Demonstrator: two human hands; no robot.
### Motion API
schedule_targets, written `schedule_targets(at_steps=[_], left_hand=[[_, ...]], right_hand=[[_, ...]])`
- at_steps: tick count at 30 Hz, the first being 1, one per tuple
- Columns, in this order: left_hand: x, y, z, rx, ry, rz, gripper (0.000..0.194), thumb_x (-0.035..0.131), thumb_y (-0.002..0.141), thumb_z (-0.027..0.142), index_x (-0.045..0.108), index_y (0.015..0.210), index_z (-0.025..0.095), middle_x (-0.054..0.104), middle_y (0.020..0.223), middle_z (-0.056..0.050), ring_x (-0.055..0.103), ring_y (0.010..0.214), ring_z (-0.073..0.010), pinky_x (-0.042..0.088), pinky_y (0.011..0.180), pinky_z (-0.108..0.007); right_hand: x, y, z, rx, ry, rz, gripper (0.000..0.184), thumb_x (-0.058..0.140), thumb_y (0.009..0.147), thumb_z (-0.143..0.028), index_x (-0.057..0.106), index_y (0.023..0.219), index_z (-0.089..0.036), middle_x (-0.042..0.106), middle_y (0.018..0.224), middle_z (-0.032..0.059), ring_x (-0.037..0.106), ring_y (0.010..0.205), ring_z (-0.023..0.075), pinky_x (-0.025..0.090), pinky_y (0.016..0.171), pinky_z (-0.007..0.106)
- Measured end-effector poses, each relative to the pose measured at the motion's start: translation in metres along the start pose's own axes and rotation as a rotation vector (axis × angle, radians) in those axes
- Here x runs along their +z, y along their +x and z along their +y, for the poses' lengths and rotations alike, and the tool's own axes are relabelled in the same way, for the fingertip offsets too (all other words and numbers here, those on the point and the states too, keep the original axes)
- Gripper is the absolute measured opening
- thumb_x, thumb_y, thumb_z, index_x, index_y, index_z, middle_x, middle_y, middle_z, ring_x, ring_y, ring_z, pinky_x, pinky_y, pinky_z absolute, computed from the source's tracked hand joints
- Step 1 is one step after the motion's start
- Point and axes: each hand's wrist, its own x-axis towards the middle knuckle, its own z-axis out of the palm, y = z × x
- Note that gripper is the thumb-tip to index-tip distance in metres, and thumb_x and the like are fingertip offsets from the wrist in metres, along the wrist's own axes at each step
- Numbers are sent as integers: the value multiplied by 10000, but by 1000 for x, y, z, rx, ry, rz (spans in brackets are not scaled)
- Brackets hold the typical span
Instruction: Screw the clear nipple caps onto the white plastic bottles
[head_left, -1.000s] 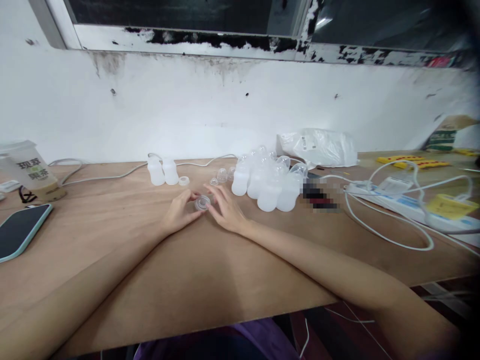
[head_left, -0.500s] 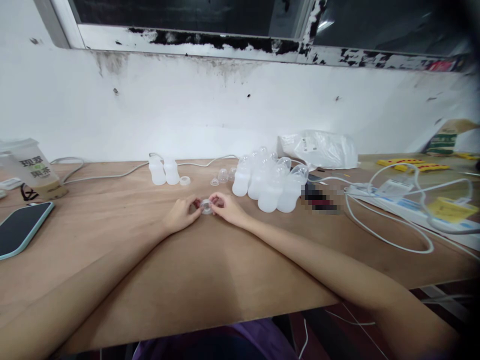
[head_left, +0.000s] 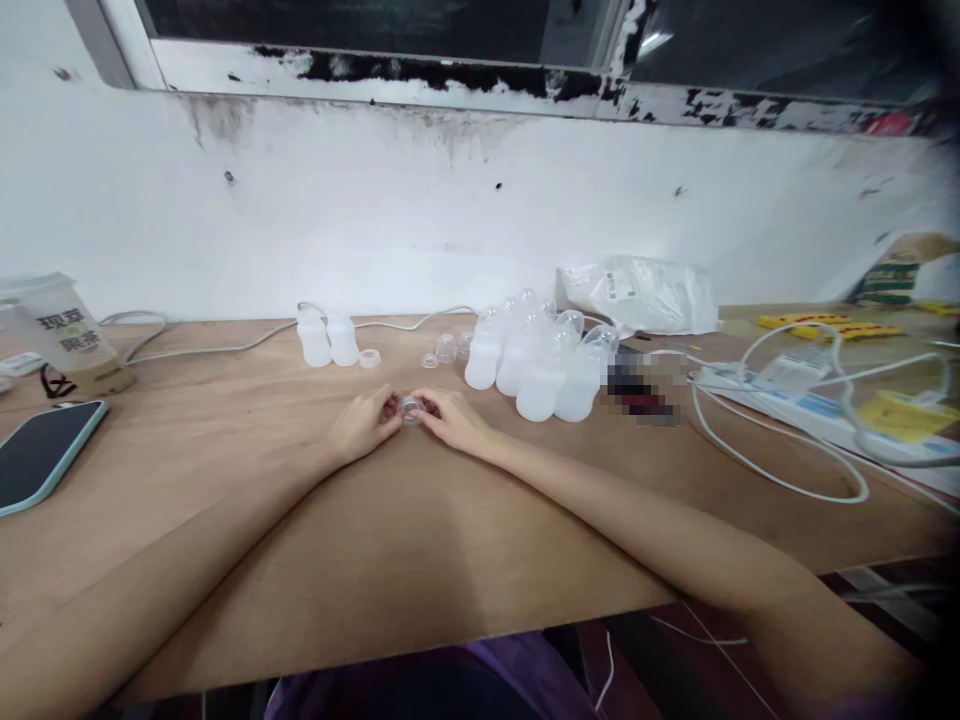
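Observation:
Between both hands, low over the wooden table (head_left: 360, 540), is a small translucent bottle ring (head_left: 411, 410). My left hand (head_left: 367, 425) pinches its left side with curled fingers. On the opposite side, my right hand (head_left: 448, 418) grips it the same way. Whether a teat sits inside the ring is too small to tell. Beyond the hands stand two white bottles without caps (head_left: 328, 340), with a loose white ring (head_left: 369, 358) beside them. A small clear teat (head_left: 429, 361) and clear domed caps (head_left: 446, 348) lie farther right.
Several white bottles with clear domed caps (head_left: 536, 365) cluster on the right. Behind them lies a plastic bag (head_left: 641, 295). White cables and a power strip (head_left: 825, 415) spread at far right. A phone (head_left: 49, 455) and a drink cup (head_left: 64, 335) are at left.
Both hands stay in nearly the same place on the ring, with only a slight shift of the fingers. The right fingers sit a little farther left over it.

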Motion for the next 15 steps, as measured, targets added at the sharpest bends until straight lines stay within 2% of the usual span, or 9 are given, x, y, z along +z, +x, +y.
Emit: schedule_targets(at_steps=[6, 11, 15], left_hand=[[-2, -2, 3, 35, 22, -1, 172, 448, 763, 312, 487, 872, 184, 602, 775, -1, 560, 660, -134, 406, 609, -243], [-3, -2, 3, 81, 10, -1, 156, 444, 768, 285, 482, 883, 188, 604, 826, -1, 564, 704, -130, 408, 641, -235], [-3, -2, 6, 38, 96, -12, 157, 451, 750, 283, 467, 875, 190, 604, 800, -6, 565, 688, -145, 411, 607, -243]], right_hand=[[-2, -1, -1, -29, 66, -21, 255, 487, 752, -157, 508, 1006, -166, 592, 881, 33, 518, 728, 120, 385, 677, 239], [-1, 1, 2, -19, 48, 13, 206, 505, 742, -156, 542, 945, -145, 582, 895, 51, 506, 735, 122, 385, 687, 243], [3, 3, 3, 4, 44, 41, 178, 488, 753, -149, 551, 920, -149, 596, 849, 40, 518, 719, 116, 382, 672, 233]])
